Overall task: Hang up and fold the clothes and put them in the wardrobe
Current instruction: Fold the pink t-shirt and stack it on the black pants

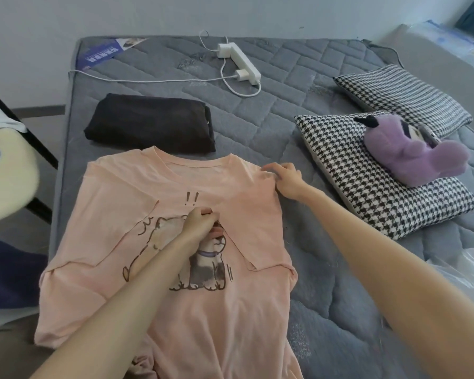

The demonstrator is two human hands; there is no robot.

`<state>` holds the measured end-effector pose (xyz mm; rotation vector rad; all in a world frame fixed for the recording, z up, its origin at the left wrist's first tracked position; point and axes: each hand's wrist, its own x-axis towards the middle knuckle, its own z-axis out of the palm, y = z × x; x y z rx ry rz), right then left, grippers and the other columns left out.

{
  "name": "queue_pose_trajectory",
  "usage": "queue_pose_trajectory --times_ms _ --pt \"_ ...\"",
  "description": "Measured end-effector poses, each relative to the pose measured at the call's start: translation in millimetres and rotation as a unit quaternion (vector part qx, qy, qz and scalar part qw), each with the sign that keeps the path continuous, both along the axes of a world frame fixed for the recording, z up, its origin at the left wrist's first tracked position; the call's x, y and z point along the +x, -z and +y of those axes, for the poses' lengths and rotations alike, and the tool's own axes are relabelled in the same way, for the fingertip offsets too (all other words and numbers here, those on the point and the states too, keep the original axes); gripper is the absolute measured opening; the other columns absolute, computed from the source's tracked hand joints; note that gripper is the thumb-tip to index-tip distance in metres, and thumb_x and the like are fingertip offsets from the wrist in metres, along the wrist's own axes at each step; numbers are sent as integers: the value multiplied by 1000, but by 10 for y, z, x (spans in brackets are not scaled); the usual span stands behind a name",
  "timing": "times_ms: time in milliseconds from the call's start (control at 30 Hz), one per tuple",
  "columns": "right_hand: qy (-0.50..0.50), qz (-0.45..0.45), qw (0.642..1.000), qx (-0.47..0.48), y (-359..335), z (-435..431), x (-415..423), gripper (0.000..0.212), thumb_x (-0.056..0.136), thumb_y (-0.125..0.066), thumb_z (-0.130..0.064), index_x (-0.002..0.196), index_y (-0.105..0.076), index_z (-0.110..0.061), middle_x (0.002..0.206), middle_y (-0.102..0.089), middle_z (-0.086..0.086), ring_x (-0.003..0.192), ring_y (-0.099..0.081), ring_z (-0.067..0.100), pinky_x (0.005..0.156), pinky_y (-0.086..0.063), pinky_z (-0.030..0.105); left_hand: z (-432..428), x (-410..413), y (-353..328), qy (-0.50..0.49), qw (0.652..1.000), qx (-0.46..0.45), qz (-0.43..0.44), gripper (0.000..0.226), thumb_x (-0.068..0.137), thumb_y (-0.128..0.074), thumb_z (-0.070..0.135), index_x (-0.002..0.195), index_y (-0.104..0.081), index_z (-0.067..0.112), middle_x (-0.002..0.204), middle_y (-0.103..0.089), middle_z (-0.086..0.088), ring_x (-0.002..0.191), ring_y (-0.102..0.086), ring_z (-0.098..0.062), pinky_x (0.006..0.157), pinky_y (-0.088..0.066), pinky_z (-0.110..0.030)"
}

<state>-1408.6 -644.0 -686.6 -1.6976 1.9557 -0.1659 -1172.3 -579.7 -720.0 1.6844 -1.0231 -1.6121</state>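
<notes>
Right, bed mattress (285, 77) fills most of the frame, grey and quilted. The pink T-shirt (203, 310) lies flat on it, lower centre, print side up, collar toward the top of the frame and hem running off the bottom edge. Both sleeves are already turned in over the chest.

Two houndstooth pillows (340, 160) sit at right, with a purple plush toy (408, 151) on the nearer one. A folded black garment (151, 124) lies just above the collar, apart from the shirt. A white power strip (238, 61) and its cable are at top centre.

Left grip (200, 225) is at mid-chest, fingers pinched on the turned-in right sleeve edge. Right grip (285, 181) is on the shoulder at the right of the frame, fingers curled on the cloth at the fold corner.

Handling, as I judge it: thin jersey, light, limp, no stiffness, so it sags and creases wherever it's unsupported. It drags on the quilting rather than sliding. Take it at seams and fold corners, two points at once, with the span between kept taut. Likely step: side folds being squared, with the hem-to-collar fold not yet done.
</notes>
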Motion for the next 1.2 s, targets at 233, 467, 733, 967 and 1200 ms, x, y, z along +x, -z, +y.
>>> queue_pose_trajectory --times_ms 233,467,733,967,1200 --pt "-39 3 994 98 75 -170 -120 30 91 -40 -26 111 -63 -25 140 -42 3 136 -27 29 115 -7 48 -117 -73 98 -27 999 19 9 24 94 -59 16 72 -57 6 68 -53 -8 54 -54 -15 51 -57 -23" --pt "-35 60 997 -20 -107 -154 -236 30 93 -38 -41 73 -55 -26 104 -45 1 108 -40 25 94 -35 45 -183 -153 168 -51 997 -12 -58 22 96 -51 16 78 -55 6 74 -54 -11 66 -56 -23 77 -57 -45" --pt "2 214 976 -34 97 -64 -127 25 100 -38 -29 119 -46 -16 120 -45 14 116 -39 34 93 -37 49 -227 -132 171 -55 997 -8 -61 18 96 -53 19 101 -62 5 75 -68 -9 58 -66 -17 46 -50 -25" --pt "-32 77 970 -230 216 394 441 42 97 -40 -12 139 -42 -5 149 -34 13 139 -27 31 115 -24 41 14 22 45 55 904 -290 -310 12 94 -53 15 104 -52 9 105 -53 -2 96 -50 -18 78 -47 -33" --pt "-87 93 982 -140 582 887 586 48 105 -24 -39 152 -19 -34 162 -6 0 150 1 21 121 5 38 115 385 178 268 802 -274 -459 56 103 -26 27 154 -6 16 161 2 0 148 4 -19 121 -5 -39"
